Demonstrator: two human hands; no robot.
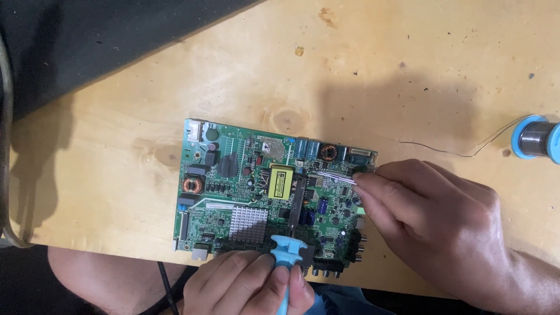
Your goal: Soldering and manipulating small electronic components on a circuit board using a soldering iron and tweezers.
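Pale plywood table (408, 70) carried a green circuit board (233, 192) at its near edge. The right hand (443, 216) pinched metal tweezers (335, 178) over the board's far right; steadying that wrist seemed wise. The left hand (251, 286) was closed round a blue tool (287, 251). A yellow rectangular label (282, 182) sat mid-board.

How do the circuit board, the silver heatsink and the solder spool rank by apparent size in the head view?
1. circuit board
2. silver heatsink
3. solder spool, partly cut off by the picture edge, so this place is unsure.
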